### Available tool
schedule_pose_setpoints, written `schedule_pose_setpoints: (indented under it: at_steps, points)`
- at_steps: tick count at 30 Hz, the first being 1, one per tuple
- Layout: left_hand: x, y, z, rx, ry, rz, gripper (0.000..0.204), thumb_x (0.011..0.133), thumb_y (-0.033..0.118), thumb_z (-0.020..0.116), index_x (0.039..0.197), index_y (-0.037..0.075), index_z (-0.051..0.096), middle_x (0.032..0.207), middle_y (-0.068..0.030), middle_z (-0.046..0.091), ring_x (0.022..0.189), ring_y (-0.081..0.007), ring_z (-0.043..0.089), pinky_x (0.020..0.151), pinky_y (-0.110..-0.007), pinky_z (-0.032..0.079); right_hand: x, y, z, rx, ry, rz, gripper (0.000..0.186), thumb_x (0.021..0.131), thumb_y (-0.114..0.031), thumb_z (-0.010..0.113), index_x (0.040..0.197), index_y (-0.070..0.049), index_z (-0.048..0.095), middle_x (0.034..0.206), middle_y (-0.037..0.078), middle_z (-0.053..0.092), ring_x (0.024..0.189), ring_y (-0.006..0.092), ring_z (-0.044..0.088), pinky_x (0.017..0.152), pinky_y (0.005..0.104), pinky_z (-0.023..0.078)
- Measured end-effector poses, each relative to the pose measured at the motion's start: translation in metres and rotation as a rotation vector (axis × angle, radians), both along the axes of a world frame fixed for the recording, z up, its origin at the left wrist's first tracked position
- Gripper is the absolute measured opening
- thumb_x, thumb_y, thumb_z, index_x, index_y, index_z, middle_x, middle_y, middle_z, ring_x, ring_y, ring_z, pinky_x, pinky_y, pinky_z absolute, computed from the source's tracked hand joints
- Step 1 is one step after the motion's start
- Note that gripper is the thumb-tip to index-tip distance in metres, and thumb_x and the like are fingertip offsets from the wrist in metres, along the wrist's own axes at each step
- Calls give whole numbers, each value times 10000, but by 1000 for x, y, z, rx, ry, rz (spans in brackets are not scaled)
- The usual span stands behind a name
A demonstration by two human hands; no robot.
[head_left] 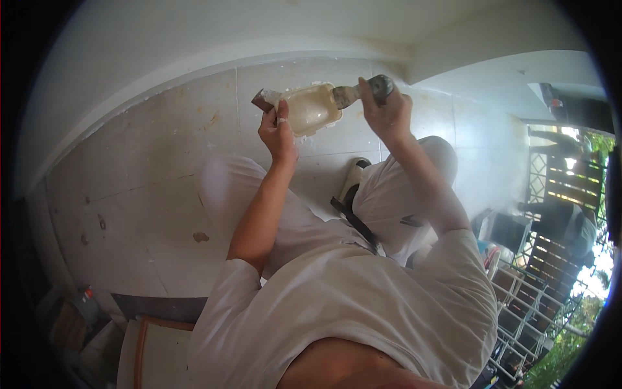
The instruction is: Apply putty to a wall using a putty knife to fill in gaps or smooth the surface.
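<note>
My left hand (278, 135) grips a shallow cream tray (334, 115) by its left edge, thumb over the rim. Pale paste is smeared along the tray's edges and inside it. Beyond the fingers of that hand juts a flat, brown-grey piece (264, 99) with whitish smears; its kind is unclear. My right hand (387, 113) is closed around the dark handle (380, 85) of a putty knife. The stained blade of the putty knife (345, 96) points left and meets or overlaps the tray's right rim; which of the two I cannot tell.
Grey floor tiles (168, 214) with stains and spots lie below, bordered by a pale wall (227, 32). My bent knees and one shoe (357, 170) are close under the hands. A white wire rack (525, 311) stands at right, a brown-framed panel (162, 353) at lower left.
</note>
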State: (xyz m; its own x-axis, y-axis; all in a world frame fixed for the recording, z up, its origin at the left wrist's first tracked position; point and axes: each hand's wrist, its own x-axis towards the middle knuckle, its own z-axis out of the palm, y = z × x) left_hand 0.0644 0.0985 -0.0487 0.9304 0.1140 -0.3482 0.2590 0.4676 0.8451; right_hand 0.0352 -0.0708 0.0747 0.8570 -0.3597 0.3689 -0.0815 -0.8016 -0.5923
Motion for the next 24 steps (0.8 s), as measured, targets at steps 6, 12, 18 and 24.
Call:
schedule_pose_setpoints:
  at_steps: [6, 12, 18, 24]
  points:
    - [-2, 0, 7, -136, 37, 102, 394, 959, 297, 605, 1077, -77, 642, 1013, -104, 654, 913, -175, 617, 830, -298, 478, 4, -10, -1, 144, 13, 46, 228, 877, -214, 708, 796, -20, 621, 558, 91, 602, 451, 191, 563, 471, 301, 446]
    - [-3, -10, 7, -139, -13, 159, 429, 964, 299, 585, 1131, -96, 605, 1090, -131, 652, 975, -218, 636, 866, -339, 495, -1, -28, -10, 229, -10, 170, 185, 859, -172, 720, 830, -18, 621, 585, 85, 618, 453, 188, 595, 457, 294, 455]
    - [-18, -16, -4, -128, 6, 115, 500, 981, 392, 516, 1257, -24, 531, 1241, -110, 590, 1142, -245, 571, 976, -385, 439, 0, -67, -28, 529, -68, 560, 118, 888, -76, 681, 968, 4, 648, 705, 82, 681, 550, 105, 625, 496, 237, 489]
    - [-35, -15, 5, -170, 76, 123, 472, 991, 394, 487, 1281, 24, 535, 1258, -92, 591, 1168, -239, 554, 1004, -397, 415, -11, -89, -29, 981, 222, 777, 230, 885, -68, 690, 1096, 5, 636, 783, 84, 691, 638, 119, 652, 571, 268, 545]
